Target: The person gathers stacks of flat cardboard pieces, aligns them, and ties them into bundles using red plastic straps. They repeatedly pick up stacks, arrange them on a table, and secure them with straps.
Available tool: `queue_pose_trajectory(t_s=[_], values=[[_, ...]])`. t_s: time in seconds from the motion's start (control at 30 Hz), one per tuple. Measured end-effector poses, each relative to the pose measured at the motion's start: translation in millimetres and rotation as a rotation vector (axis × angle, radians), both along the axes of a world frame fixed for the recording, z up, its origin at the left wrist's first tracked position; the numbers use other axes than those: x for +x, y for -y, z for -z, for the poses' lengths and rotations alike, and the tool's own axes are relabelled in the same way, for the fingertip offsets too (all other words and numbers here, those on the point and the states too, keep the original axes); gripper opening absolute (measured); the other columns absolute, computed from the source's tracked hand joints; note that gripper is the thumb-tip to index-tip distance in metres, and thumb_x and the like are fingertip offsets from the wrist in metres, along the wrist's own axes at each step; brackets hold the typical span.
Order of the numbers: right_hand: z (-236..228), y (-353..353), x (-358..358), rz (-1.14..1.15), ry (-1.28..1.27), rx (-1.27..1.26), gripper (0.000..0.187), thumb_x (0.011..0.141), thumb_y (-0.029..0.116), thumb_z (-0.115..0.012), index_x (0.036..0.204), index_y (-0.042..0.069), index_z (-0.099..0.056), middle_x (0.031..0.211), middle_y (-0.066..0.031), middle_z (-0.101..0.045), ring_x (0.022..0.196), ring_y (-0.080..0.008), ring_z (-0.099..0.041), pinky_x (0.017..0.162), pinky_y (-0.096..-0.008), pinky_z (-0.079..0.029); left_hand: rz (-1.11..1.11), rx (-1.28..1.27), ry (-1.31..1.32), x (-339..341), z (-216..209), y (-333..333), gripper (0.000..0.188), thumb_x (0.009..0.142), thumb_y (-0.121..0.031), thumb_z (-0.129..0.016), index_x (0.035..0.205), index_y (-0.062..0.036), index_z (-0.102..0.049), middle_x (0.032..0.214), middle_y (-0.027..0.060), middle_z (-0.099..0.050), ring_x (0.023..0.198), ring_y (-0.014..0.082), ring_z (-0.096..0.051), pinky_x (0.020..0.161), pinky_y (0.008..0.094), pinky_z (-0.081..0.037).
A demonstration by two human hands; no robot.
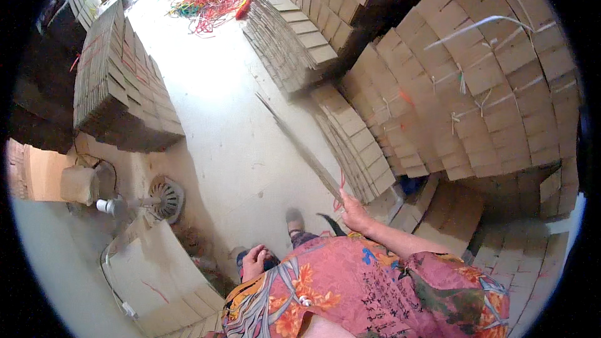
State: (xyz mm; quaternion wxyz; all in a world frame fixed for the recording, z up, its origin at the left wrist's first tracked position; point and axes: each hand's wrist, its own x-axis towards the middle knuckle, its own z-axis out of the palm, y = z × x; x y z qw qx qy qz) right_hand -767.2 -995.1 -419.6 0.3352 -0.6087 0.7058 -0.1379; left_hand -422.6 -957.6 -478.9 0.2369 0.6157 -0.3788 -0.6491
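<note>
My right hand (355,214) is closed, at the near end of a long thin piece of cardboard (297,141) seen almost edge-on. A looped red strap (342,181) runs into its fingers; whether the cardboard is gripped too, I cannot tell. Just left of that hand a dark, curved, pointed strip (330,224) shows; its kind is unclear. My left hand (253,261) hangs low by my dark trouser leg, fingers curled in, with nothing visible in them. Beside the right hand stands a low row of flat cardboard (354,144).
Tied cardboard stacks (463,87) rise along the right, with another long stack (291,34) farther ahead. On the left are a tall cardboard stack (122,81) and a fan (166,199). Tangled red straps (210,6) lie on the far floor (213,125).
</note>
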Motion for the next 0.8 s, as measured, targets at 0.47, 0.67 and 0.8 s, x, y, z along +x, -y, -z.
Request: queue_pose_trajectory(t_s=[0.47, 0.67, 0.8], values=[[-30, 271, -32, 0.078, -0.241, -0.151, 0.062, 0.070, -0.008, -0.041, 0.129, -0.011, -0.024, 0.126, -0.0327, -0.034, 0.119, -0.0428, -0.033, 0.102, -0.0416, -0.027, -0.026, 0.185, -0.099, -28, 24, 228, 0.030, 0.087, -0.015, -0.054, 0.112, 0.0015, -0.054, 0.093, 0.0090, -0.063, 0.071, 0.0120, -0.058, 0.062, 0.0252, -0.047], [-28, 415, -58, 0.122, -0.454, -0.202, 0.061, 0.073, -0.006, -0.043, 0.130, -0.009, -0.022, 0.128, -0.0304, -0.034, 0.122, -0.0430, -0.030, 0.102, -0.0440, -0.027, 0.081, 0.129, 0.025, -28, 40, 316, 0.034, 0.085, -0.019, -0.056, 0.113, 0.0002, -0.054, 0.094, 0.0088, -0.063, 0.075, 0.0136, -0.060, 0.062, 0.0268, -0.046], [-12, 513, -74, 0.198, -0.442, 0.009, 0.063, 0.077, -0.004, -0.043, 0.135, -0.001, -0.016, 0.141, -0.0218, -0.018, 0.130, -0.0402, -0.016, 0.103, -0.0512, -0.022, 0.042, 0.200, 0.083, -37, 58, 360, 0.033, 0.085, -0.020, -0.056, 0.112, -0.0006, -0.056, 0.092, 0.0076, -0.063, 0.072, 0.0141, -0.061, 0.058, 0.0266, -0.045]])
